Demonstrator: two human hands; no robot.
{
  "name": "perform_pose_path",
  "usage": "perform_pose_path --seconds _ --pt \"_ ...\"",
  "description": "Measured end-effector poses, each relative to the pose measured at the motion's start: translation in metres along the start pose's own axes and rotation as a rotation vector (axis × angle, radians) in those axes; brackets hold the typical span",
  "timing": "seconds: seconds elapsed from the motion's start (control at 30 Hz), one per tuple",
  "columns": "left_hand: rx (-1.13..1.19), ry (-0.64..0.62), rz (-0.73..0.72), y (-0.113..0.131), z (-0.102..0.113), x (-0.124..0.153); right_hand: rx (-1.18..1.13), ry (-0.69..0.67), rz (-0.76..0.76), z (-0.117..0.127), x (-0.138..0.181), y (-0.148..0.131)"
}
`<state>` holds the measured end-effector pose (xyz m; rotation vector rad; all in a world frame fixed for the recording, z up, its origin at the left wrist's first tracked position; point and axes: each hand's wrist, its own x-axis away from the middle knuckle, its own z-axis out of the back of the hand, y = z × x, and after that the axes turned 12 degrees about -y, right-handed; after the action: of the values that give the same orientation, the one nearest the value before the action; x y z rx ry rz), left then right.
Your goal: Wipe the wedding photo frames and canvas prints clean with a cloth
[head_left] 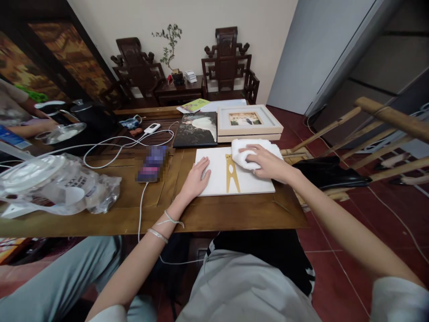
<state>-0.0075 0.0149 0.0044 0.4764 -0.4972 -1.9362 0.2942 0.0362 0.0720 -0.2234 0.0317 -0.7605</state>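
Observation:
A white rectangular board lies flat on the wooden table, with a tan, two-legged strip running down its middle. My left hand rests on the board's left edge, fingers stretched out and holding nothing. Over the upper right part of the board, my right hand grips a bunched white cloth and presses it down. The board's upper right corner is hidden beneath cloth and hand.
Behind the board sit stacked picture frames and a dark photo panel. A phone with a cable lies left, beside a plastic bag. A bamboo chair stands right. Another person's arm reaches in at far left.

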Motion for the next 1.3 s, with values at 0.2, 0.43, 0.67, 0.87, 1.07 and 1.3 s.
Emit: perform_pose_path --seconds 0.2,0.43,0.67,0.87,1.07,1.3 --pt "0.017 0.003 -0.007 -0.002 -0.001 0.000 0.012 -0.092 -0.083 -0.008 -0.006 -0.005" --pt "0.022 0.010 -0.011 -0.001 -0.002 0.000 -0.001 -0.084 0.088 -0.010 0.083 -0.053" --pt "0.007 0.005 0.000 0.001 -0.002 -0.001 0.060 -0.078 0.031 -0.004 0.073 -0.049" --pt "0.002 -0.001 0.001 0.000 -0.001 0.000 0.119 -0.053 -0.153 0.012 -0.007 0.000" --pt "-0.007 -0.051 0.007 0.001 0.001 0.001 0.121 -0.023 -0.206 0.012 -0.015 0.001" --pt "-0.041 -0.077 0.000 -0.001 0.000 -0.001 0.057 -0.052 0.009 -0.009 0.076 -0.056"
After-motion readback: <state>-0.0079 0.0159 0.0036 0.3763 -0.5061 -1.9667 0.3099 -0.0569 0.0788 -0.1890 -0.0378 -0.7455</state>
